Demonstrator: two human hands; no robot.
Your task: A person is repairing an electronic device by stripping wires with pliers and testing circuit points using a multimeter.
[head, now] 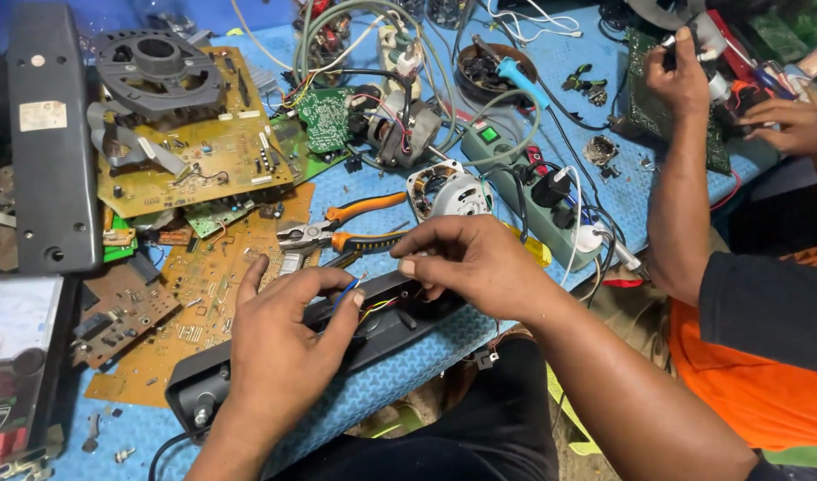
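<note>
A blue bench mat (595, 191) is crowded with circuit boards and cable, and at its near edge lies a long dark plastic housing (275, 361). The left hand (279, 352) rests on that housing, fingers pinching thin blue and yellow wires (359, 298); the right hand (475, 263), just past it, pinches their other end. Orange-handled pliers (337, 233) lie just behind the housing. Best done slowly, I'd say — short grip, no tugging. A co-worker's hand (680, 80) works well beyond.
</note>
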